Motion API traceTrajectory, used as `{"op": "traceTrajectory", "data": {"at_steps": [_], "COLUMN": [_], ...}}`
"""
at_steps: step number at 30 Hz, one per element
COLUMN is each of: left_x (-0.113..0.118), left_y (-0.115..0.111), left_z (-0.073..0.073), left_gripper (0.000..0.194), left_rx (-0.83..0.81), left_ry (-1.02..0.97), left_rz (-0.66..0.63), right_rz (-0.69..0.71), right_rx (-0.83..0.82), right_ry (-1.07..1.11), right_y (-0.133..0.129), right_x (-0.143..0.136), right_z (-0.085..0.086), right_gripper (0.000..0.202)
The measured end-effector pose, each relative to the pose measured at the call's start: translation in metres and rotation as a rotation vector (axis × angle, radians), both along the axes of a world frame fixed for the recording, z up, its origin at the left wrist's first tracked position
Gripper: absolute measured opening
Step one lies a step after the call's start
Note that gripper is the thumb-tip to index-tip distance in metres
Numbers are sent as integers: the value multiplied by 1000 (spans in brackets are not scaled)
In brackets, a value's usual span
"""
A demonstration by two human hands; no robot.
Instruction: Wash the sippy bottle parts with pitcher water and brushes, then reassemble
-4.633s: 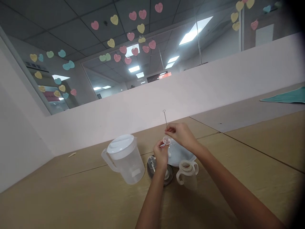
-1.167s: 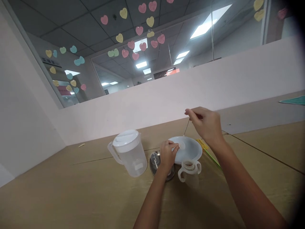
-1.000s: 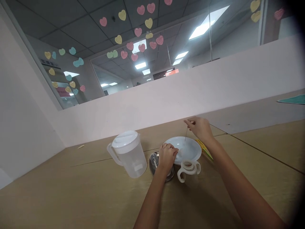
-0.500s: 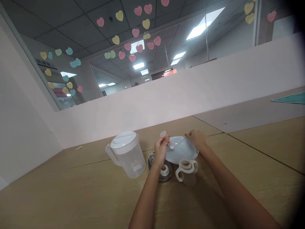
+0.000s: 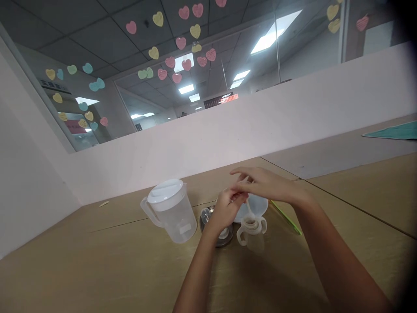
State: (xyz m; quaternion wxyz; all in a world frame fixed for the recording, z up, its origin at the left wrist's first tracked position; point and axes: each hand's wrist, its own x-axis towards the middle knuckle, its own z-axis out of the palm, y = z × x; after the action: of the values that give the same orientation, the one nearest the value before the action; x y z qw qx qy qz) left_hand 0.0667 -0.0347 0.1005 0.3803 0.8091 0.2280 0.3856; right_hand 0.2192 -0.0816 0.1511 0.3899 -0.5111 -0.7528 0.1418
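Note:
My left hand (image 5: 228,206) is closed, its fingertips pinched above the plate, and what they hold is too small to make out. Over it reaches my right hand (image 5: 257,182), fingers stretched and partly apart, touching the left fingertips. A thin whitish piece (image 5: 250,208) hangs below the hands, over the mouth of a clear two-handled cup (image 5: 255,239). Behind the cup lies a pale plate (image 5: 259,206), partly covered by the hands. Left of the cup, a round metal dish (image 5: 224,241) holds clear and white parts, partly behind my left wrist.
A clear pitcher (image 5: 179,219) with a white lid stands left of the dish. Right of the plate lies a thin green stick (image 5: 288,219). Teal cloth (image 5: 395,131) lies at the far right. A wall and window rise behind the table.
My right hand has moved left from the plate's right side to meet my left hand. The green stick, hidden before, now shows. The view has shifted slightly.

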Motion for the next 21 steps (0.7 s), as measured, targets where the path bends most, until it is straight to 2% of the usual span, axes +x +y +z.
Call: {"op": "traceTrajectory", "data": {"at_steps": [4, 9, 11, 15, 16, 18, 21], "left_x": [-5, -16, -21, -29, -31, -35, -38], "left_y": [3, 8, 13, 24, 27, 31, 25], "left_z": [-1, -1, -2, -8, -11, -15, -14], "left_gripper": [15, 21, 26, 34, 34, 34, 28], "left_rx": [109, 123, 178, 390, 420, 405, 256], "left_ry": [128, 340, 424, 632, 712, 884, 1091], "left_rz": [-32, -98, -10, 413, 485, 542, 525], "right_rz": [-122, -211, -260, -298, -300, -295, -265], "right_rx": [8, -101, -162, -227, -238, -250, -277], "right_ry": [-270, -411, -463, -550, -557, -553, -522], "right_y": [-7, 6, 9, 9, 8, 7, 7], "right_x": [-13, -18, -19, -21, -22, -23, -25], "right_z": [-5, -13, -14, -11, -10, -8, -9], "right_gripper": [43, 38, 39, 41, 41, 39, 38]}}
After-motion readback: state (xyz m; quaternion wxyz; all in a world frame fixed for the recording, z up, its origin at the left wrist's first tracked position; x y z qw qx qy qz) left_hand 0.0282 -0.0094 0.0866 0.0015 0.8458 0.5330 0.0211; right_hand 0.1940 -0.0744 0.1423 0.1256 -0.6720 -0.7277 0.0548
